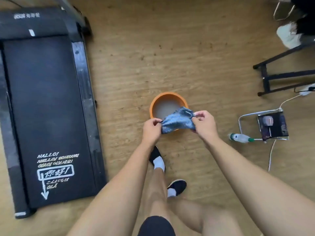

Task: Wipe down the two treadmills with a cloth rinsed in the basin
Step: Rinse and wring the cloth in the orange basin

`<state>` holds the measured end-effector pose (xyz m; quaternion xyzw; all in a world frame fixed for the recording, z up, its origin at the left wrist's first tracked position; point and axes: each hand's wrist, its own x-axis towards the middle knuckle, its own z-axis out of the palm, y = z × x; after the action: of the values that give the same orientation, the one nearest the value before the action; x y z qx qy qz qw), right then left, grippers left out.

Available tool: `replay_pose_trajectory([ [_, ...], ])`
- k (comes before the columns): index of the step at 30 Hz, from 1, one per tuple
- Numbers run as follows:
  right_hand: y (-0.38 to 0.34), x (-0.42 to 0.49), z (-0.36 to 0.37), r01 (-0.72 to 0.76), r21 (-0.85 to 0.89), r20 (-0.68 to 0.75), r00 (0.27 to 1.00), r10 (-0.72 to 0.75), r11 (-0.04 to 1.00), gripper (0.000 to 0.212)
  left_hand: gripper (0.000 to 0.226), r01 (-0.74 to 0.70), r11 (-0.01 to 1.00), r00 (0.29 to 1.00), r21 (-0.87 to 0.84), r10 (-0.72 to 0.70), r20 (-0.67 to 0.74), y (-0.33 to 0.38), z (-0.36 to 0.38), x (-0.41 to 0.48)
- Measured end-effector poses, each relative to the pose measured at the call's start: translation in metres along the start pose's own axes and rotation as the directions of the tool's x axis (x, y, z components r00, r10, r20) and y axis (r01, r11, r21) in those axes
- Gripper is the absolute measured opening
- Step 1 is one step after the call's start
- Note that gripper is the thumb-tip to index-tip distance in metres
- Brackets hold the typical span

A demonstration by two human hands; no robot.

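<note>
A blue patterned cloth is stretched between both hands above the near edge of an orange basin holding cloudy water. My left hand pinches the cloth's left end. My right hand pinches its right end. The basin stands on the wooden floor in front of my feet. One black treadmill with white lettering on its belt lies flat at the left. No second treadmill is in view.
A small folding stool and a lying plastic bottle are at the right, with a white cable trailing past. A black frame and a power strip sit at the upper right. A white shoe is beyond.
</note>
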<state>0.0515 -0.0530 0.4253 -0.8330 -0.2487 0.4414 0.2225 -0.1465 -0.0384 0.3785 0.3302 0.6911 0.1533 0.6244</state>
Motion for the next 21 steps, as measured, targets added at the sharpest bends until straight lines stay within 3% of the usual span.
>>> replay_pose_trajectory([
  [4, 0.057, 0.119, 0.05, -0.002, -0.125, 0.074, 0.997, 0.011, 0.992, 0.034, 0.015, 0.045, 0.99, 0.995, 0.135, -0.033, -0.093, -0.038, 0.057, 0.108],
  [9, 0.148, 0.243, 0.115, 0.2, -0.29, 0.217, 0.966, -0.139, 0.936, 0.028, 0.017, 0.014, 0.95, 0.993, 0.31, 0.024, -0.118, -0.127, 0.115, 0.207],
  [12, 0.188, 0.296, 0.144, 0.294, -0.319, 0.253, 0.943, -0.218, 0.901, 0.027, 0.027, 0.008, 0.985, 0.966, 0.175, 0.037, -0.257, -0.168, 0.139, 0.247],
  [15, 0.224, 0.344, 0.163, 0.313, -0.448, 0.345, 0.925, -0.161, 0.837, 0.035, 0.039, 0.042, 0.999, 0.98, -0.009, -0.043, -0.193, -0.207, 0.165, 0.299],
  [18, 0.25, 0.377, 0.17, 0.418, -0.536, 0.434, 0.882, -0.186, 0.733, 0.047, 0.042, 0.152, 0.987, 0.973, 0.058, -0.139, -0.185, -0.232, 0.199, 0.349],
  [21, 0.264, 0.403, 0.182, 0.541, -0.528, 0.536, 0.81, -0.236, 0.655, 0.062, 0.052, 0.133, 0.973, 0.962, 0.187, -0.082, -0.26, -0.237, 0.224, 0.375],
])
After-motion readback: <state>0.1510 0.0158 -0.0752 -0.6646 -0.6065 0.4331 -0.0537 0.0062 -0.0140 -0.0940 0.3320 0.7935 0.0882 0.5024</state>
